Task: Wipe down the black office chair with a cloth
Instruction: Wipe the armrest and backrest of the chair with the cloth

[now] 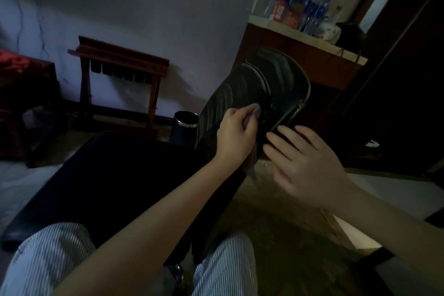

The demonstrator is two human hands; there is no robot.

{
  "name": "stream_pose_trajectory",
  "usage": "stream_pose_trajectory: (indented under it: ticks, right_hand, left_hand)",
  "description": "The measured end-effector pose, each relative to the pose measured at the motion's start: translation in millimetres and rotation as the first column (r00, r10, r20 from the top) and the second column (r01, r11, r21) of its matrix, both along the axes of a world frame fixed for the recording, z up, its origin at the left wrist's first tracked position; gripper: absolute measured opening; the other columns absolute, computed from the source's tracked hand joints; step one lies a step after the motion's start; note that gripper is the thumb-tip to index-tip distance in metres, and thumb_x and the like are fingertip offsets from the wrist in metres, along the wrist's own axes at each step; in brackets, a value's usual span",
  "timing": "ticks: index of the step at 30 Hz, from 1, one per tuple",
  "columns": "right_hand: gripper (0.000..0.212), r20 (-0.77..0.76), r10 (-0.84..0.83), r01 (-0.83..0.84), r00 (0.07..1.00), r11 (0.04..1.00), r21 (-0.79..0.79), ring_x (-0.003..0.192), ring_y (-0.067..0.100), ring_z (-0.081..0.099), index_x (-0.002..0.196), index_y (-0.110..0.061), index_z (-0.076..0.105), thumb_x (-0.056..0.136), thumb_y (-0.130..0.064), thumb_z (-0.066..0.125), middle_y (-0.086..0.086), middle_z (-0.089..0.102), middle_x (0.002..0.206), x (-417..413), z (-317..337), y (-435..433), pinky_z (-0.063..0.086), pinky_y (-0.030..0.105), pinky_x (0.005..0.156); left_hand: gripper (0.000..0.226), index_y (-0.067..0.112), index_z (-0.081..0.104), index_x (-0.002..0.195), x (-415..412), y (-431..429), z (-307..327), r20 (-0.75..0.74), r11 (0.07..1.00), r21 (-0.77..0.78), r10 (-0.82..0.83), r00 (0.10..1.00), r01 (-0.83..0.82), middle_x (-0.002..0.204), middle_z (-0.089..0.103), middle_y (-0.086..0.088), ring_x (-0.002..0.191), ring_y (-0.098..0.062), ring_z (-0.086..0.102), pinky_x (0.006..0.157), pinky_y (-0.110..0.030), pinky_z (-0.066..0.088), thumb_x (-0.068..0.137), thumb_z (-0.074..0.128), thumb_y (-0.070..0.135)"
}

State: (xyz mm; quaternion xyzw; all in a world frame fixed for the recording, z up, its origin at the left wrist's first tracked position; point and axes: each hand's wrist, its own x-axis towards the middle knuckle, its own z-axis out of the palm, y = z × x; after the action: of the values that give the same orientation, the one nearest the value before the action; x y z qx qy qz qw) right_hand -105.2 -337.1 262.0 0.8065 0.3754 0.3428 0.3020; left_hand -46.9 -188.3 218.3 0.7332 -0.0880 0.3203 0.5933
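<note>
Chair (228,101) fills the frame's centre, its backrest tilting toward the upper right. Left hand (236,133) presses a grey cloth (256,111) against the backrest, fingers curled round it. Right hand (305,163), fingers straight and slightly spread, is at the backrest's lower edge; whether it touches is unclear.

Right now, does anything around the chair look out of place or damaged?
A white scrap lies on the dark floor right of the chair, like dropped litter. Pale flecks on the chair's right rim may be wear; it is too dim to tell. Nothing else stands out.
</note>
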Motion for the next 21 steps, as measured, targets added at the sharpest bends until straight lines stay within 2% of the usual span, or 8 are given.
stream_pose_trajectory:
  ticks: [3,6,8,11,14,16,18,21]
  right_hand:
    - [0.040,-0.016,-0.005,0.006,1.000,0.999,0.034,0.116,0.029,0.050,0.111,-0.009,0.066,0.086,-0.029,0.041,0.012,0.064,0.118,-9.9,-3.8,-3.3,0.029,0.042,0.103]
    - [0.041,0.011,0.017,-0.017,1.000,0.997,0.077,0.115,0.027,0.048,0.113,-0.010,0.066,0.087,-0.030,0.042,0.010,0.065,0.118,-15.0,-0.6,-8.2,0.030,0.042,0.102]
    - [0.039,0.032,0.023,-0.028,0.999,0.985,0.169,0.115,0.026,0.048,0.115,-0.011,0.064,0.087,-0.029,0.044,0.009,0.064,0.119,-12.2,5.3,-8.8,0.032,0.041,0.101]
    - [0.042,0.053,-0.013,-0.007,0.999,0.937,0.350,0.115,0.025,0.047,0.120,-0.010,0.060,0.086,-0.031,0.047,0.009,0.062,0.122,-0.8,14.5,-4.5,0.032,0.038,0.100]
    - [0.050,0.023,-0.074,0.054,0.997,0.882,0.468,0.117,0.027,0.049,0.121,-0.009,0.059,0.086,-0.042,0.045,0.010,0.059,0.127,11.2,21.2,3.0,0.034,0.038,0.099]
    - [0.057,-0.015,-0.101,0.092,0.995,0.824,0.559,0.119,0.027,0.051,0.122,-0.009,0.057,0.084,-0.050,0.044,0.009,0.057,0.130,18.2,24.4,8.9,0.038,0.039,0.100]
    - [0.067,-0.055,-0.101,0.112,0.993,0.719,0.686,0.124,0.027,0.048,0.127,-0.008,0.052,0.081,-0.057,0.047,0.010,0.052,0.134,24.6,28.2,15.7,0.039,0.040,0.101]
    - [0.081,-0.150,-0.092,0.176,0.984,0.558,0.811,0.130,0.027,0.042,0.134,-0.007,0.042,0.075,-0.058,0.062,0.012,0.043,0.141,35.2,37.6,24.0,0.033,0.036,0.105]
  left_hand:
    - [0.029,0.018,0.062,0.121,8.3,-4.8,18.8,-0.024,0.998,-0.005,-0.058,0.998,0.058,0.109,0.057,0.001,0.096,0.000,0.047,0.082,-0.012,0.034,0.094,0.050,0.021]
    - [0.027,0.019,0.064,0.117,21.7,-1.5,29.0,-0.034,0.992,0.026,-0.127,0.991,0.127,0.109,0.063,-0.001,0.099,-0.005,0.055,0.089,-0.024,0.044,0.094,0.051,0.025]
    - [0.027,0.016,0.065,0.116,30.1,0.3,37.8,-0.036,0.984,0.040,-0.171,0.985,0.172,0.107,0.066,-0.003,0.100,-0.011,0.059,0.090,-0.032,0.048,0.094,0.051,0.025]
    - [0.027,0.015,0.064,0.116,44.7,-2.4,50.9,-0.015,0.982,0.081,-0.169,0.985,0.170,0.106,0.067,-0.004,0.099,-0.014,0.060,0.087,-0.033,0.049,0.094,0.050,0.024]
    - [0.027,0.015,0.065,0.114,65.6,-8.6,63.1,-0.023,0.982,0.110,-0.154,0.988,0.155,0.105,0.067,-0.006,0.099,-0.018,0.060,0.087,-0.037,0.049,0.095,0.049,0.027]
    - [0.026,0.013,0.065,0.111,80.5,-12.1,73.0,-0.034,0.982,0.122,-0.139,0.990,0.142,0.104,0.067,-0.007,0.098,-0.020,0.060,0.084,-0.036,0.048,0.095,0.049,0.026]
    - [0.026,0.012,0.066,0.111,96.2,-14.5,84.7,-0.028,0.981,0.136,-0.134,0.991,0.136,0.104,0.068,-0.007,0.097,-0.021,0.061,0.084,-0.035,0.048,0.095,0.049,0.024]
    - [0.028,0.015,0.064,0.115,118.8,-17.0,96.6,-0.085,0.977,0.147,-0.143,0.986,0.155,0.109,0.066,-0.005,0.101,-0.020,0.060,0.088,-0.034,0.047,0.095,0.049,0.027]
